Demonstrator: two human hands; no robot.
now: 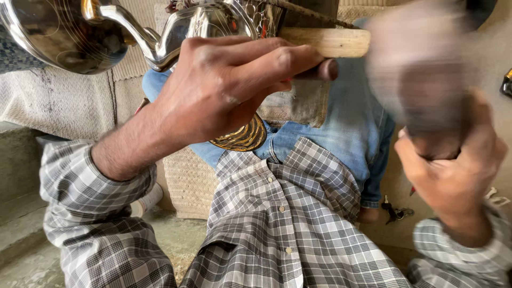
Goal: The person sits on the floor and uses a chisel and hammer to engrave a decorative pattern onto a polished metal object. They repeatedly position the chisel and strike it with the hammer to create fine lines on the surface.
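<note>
woven mat [80, 101] behind, left hand [224, 85] gripping silver pot [213, 26], right hand [453, 170] fisted round blurred mallet [421, 80]

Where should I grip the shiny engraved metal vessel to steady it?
Probably by its curved spout, coming from the left side: it juts clear of the shiny engraved metal vessel, while the left hand covers the front and the blurred right hand works on the right.

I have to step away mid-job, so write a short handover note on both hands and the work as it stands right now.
Left hand: fingers pressed over the shiny engraved metal vessel, steadying it against the wooden bar above the lap.
Right hand: fist closed on a tool, too motion-blurred to identify.
Polished metal bowl sits upper left.
Done: engraved lines already show on the vessel.
Left: cannot tell how much surface remains.
</note>
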